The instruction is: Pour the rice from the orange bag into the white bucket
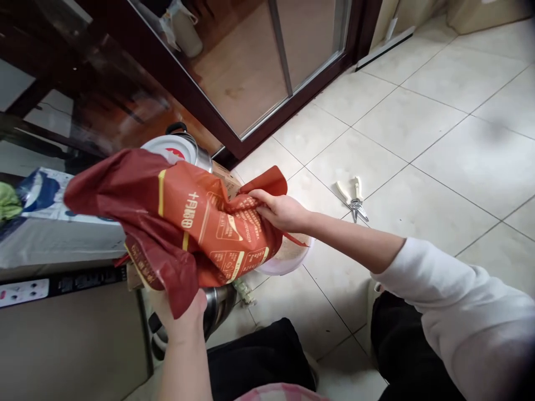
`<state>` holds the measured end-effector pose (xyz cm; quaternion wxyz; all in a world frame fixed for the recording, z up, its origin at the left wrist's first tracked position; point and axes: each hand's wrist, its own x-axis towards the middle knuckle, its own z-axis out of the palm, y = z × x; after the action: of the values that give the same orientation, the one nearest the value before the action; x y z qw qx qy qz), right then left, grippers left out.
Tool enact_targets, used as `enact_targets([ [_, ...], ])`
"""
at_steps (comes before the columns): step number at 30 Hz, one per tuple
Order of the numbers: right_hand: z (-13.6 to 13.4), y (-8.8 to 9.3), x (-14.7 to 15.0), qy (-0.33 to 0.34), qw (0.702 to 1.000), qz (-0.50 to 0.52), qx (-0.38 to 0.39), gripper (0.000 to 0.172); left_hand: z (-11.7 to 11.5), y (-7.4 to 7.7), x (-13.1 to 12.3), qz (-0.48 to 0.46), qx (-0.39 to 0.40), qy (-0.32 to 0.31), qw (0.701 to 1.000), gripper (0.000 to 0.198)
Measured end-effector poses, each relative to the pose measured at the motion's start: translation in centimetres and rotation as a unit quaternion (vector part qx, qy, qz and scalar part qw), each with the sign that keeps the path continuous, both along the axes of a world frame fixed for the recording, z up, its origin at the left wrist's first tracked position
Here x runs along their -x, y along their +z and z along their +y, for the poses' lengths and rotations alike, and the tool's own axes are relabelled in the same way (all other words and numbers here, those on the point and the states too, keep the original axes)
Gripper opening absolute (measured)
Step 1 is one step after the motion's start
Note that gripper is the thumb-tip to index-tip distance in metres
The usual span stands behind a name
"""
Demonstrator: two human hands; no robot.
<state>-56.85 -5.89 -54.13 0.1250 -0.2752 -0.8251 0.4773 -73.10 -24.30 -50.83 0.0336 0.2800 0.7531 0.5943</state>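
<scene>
Food bag [221,223], red-orange plastic with Chinese print and yellow stripes, is held up off the floor, all crumpled, with its lower end right by the rim of a translucent plastic bowl [288,259] on the tile floor [418,167]. Right hand [280,211] is clenched on the bag's scrunched edge, fingers [267,200] pressed tight into the plastic. Left hand [179,314] is underneath, fingers [196,303] curled up around the bottom fold, so both hands have a proper grip on it. Can't really tell what's in the bag. Just behind the left hand there's a stainless steel pot [219,309], and beyond the bag a lidded pot [179,147] sits by a dark-framed glass sliding door [251,67]. Off to the right, cream-handled kitchen shears [353,200] lie slightly open on the tiles, well apart from everything else.
</scene>
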Motion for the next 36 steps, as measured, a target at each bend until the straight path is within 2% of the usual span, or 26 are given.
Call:
enact_targets([
  [3,0.0,-0.5,0.1,-0.021,0.999,0.025,0.034,0.039,0.1,1.1,-0.1,-0.026,-0.123,0.038,0.991,0.026],
  [9,0.0,-0.4,-0.6,-0.072,0.995,0.024,0.071,0.027,1.3,1.9,-1.2,-0.085,-0.144,0.001,0.986,0.022],
  [13,0.5,-0.2,-1.3,-0.116,0.988,0.017,0.096,0.019,2.9,1.8,-1.6,-0.075,-0.184,-0.004,0.980,0.021],
  [15,0.7,-0.4,-1.3,-0.143,0.983,0.044,0.108,0.015,3.7,1.8,-1.5,-0.076,-0.206,0.000,0.976,0.022],
  [19,0.9,-0.9,-0.7,-0.165,0.958,0.138,0.192,0.009,4.8,2.0,-1.7,-0.098,-0.231,0.014,0.968,0.023],
  [22,1.1,-0.3,-0.5,-0.185,0.942,0.144,0.241,0.006,4.9,2.4,-2.1,-0.118,-0.232,0.019,0.965,0.020],
  [26,2.1,1.6,-1.0,-0.178,0.958,0.109,0.196,0.017,4.9,3.0,-1.9,-0.138,-0.237,-0.005,0.962,0.016],
  [29,2.9,2.8,-1.4,-0.169,0.969,0.084,0.161,0.014,5.0,3.1,-1.7,-0.140,-0.249,-0.021,0.958,0.014],
  [33,3.4,2.9,-1.4,-0.184,0.974,0.067,0.110,0.010,5.2,3.3,-2.1,-0.149,-0.239,-0.031,0.959,0.014],
  [36,3.5,2.4,-1.4,-0.177,0.975,0.055,0.121,0.011,5.4,3.2,-2.5,-0.159,-0.231,-0.023,0.960,0.012],
])
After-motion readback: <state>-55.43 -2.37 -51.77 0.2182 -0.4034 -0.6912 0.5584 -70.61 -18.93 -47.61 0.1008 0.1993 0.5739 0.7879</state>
